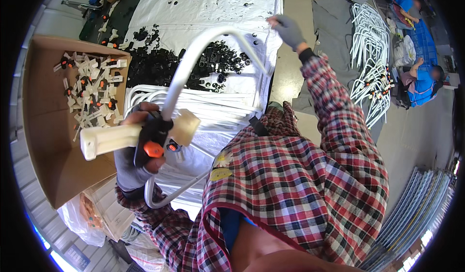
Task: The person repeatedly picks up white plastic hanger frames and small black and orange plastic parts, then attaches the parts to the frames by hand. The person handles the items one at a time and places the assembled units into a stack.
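Note:
My left hand [133, 163], in a grey fingerless glove, is closed round a black plastic clamp [157, 129] with an orange knob [153, 149]. The clamp sits on a bent white tube [178, 78], which arches up and over to the right. A cream plastic block [109, 141] sticks out of the clamp to the left, and another cream piece [185, 127] shows on its right. My right hand [289, 31], gloved too, is stretched out past the table's right edge, apart from the tube. Its fingers look drawn together; whether anything small is between them is hidden.
A white-covered table [208, 6] bears a heap of black plastic parts [155, 66] and stacked white tubes [203, 102]. On the left stands a cardboard box [48, 141] with cream clamp pieces [94, 85]. More white tubes [370, 44] lie at right, near two people in blue [424, 88].

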Demonstrator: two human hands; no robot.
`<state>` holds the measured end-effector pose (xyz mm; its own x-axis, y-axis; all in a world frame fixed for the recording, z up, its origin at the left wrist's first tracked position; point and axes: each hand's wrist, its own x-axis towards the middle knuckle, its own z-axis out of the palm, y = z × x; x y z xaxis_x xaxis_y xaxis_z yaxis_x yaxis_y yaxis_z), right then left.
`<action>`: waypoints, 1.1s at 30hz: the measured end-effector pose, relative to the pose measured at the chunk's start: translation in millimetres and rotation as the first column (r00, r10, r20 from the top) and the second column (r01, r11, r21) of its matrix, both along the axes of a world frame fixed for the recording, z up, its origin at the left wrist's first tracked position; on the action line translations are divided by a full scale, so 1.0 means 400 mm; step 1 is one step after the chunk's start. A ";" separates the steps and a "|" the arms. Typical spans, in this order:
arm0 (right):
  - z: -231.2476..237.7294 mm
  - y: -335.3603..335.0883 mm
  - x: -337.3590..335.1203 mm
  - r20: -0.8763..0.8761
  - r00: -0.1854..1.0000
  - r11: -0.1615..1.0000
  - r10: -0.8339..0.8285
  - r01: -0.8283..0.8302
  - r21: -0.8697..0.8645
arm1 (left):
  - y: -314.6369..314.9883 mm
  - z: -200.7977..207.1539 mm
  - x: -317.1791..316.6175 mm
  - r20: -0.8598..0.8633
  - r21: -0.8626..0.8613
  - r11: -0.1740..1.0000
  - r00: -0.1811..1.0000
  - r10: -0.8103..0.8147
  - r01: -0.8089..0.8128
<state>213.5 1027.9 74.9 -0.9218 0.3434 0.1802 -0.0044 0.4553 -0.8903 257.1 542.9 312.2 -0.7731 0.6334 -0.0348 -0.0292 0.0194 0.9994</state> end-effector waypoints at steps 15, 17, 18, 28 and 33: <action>-0.378 0.023 -0.093 0.217 0.975 0.789 -0.036 -0.106 0.605 | -0.160 -0.245 -0.095 -0.561 0.084 0.932 0.789 -0.249 0.353; -0.373 0.016 -0.122 0.151 0.977 0.753 -0.151 0.015 0.658 | -0.161 -0.216 -0.069 -0.171 0.096 0.990 0.982 -0.082 0.100; -0.355 0.005 -0.132 0.175 0.956 0.759 -0.236 0.069 0.648 | -0.163 -0.200 -0.048 0.011 0.116 0.993 1.000 -0.008 0.006; 0.234 -0.525 -0.040 -0.343 0.757 0.790 0.556 -0.610 -0.064 | -0.125 -0.229 -0.078 0.054 0.095 0.978 0.982 0.179 -0.183; 0.360 -0.692 -0.065 -0.353 0.563 0.661 0.747 -0.578 0.478 | -0.129 -0.237 -0.093 0.023 0.013 0.989 0.989 0.148 -0.148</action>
<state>187.3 751.1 218.9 -0.6106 -0.4735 0.6348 -0.7919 0.3551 -0.4969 220.0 491.3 217.2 -0.8576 0.5124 -0.0443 -0.0526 -0.0017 0.9986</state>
